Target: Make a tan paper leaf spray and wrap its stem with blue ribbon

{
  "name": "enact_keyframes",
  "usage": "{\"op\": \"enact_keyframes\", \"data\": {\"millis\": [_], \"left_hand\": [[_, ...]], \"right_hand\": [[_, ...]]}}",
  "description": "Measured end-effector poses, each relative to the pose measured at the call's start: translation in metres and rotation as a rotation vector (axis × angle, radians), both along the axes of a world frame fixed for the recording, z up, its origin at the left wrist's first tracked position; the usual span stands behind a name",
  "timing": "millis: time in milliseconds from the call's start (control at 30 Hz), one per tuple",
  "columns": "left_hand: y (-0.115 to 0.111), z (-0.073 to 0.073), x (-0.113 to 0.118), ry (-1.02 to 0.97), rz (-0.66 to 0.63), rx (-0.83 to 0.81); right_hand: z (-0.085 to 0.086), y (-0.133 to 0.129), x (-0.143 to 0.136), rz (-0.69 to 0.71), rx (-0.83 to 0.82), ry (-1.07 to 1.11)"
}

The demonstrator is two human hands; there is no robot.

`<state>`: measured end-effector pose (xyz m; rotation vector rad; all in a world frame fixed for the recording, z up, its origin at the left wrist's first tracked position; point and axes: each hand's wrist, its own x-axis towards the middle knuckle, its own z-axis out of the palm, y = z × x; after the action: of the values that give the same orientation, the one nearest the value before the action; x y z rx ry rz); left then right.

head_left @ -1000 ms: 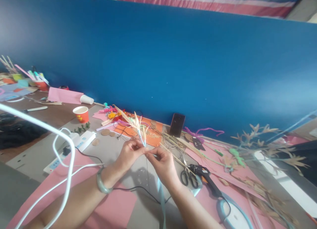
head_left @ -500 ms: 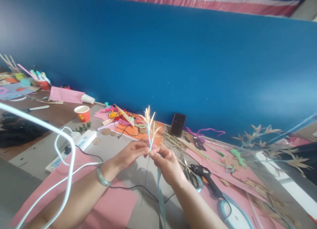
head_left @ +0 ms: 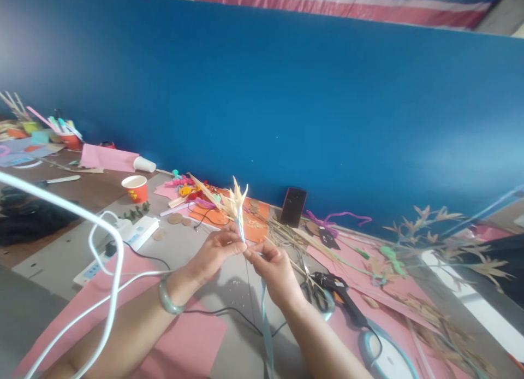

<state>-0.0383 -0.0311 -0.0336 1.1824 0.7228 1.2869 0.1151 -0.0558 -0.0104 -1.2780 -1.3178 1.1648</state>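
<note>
My left hand (head_left: 219, 253), with a pale green bangle (head_left: 168, 296) on its wrist, pinches the base of a small straw-coloured flower sprig (head_left: 237, 204). A light blue wrap covers the sprig's stem, and a thin dark wire hangs below the fingers. Close beside it, fingertips nearly touching, my right hand (head_left: 276, 270) is closed on a light blue ribbon (head_left: 266, 324) that trails down towards the bottom edge.
Pink paper (head_left: 184, 341) lies under the arms. A white cable (head_left: 118, 280) loops at left by a power strip (head_left: 141, 231) and paper cup (head_left: 135, 189). Right are scissors (head_left: 317, 294), a glue gun (head_left: 346, 300), phone (head_left: 293, 207) and dried sprigs (head_left: 429, 226).
The sprig has turned and shifted slightly left, its petals now bunched closer together. The wire below has swung from slanting left to slanting right. Both hands remain close together.
</note>
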Motion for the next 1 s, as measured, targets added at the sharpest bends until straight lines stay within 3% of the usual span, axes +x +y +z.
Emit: {"op": "enact_keyframes", "data": {"millis": [233, 633, 700, 867, 1000], "left_hand": [[-0.002, 0.001, 0.002, 0.011, 0.073, -0.107], [-0.004, 0.001, 0.004, -0.028, 0.129, -0.091], [-0.004, 0.0, 0.004, -0.066, 0.077, -0.104], [0.003, -0.007, -0.001, -0.095, -0.197, -0.081], [0.005, -0.01, -0.002, -0.062, -0.244, -0.032]], "right_hand": [[0.0, -0.001, -0.001, -0.031, 0.052, -0.084], [0.003, -0.005, -0.002, -0.033, 0.081, -0.074], [0.003, -0.006, -0.001, -0.019, 0.056, -0.046], [-0.002, -0.005, 0.0, 0.048, -0.015, 0.124], [-0.008, -0.002, -0.001, 0.056, -0.013, 0.198]]}}
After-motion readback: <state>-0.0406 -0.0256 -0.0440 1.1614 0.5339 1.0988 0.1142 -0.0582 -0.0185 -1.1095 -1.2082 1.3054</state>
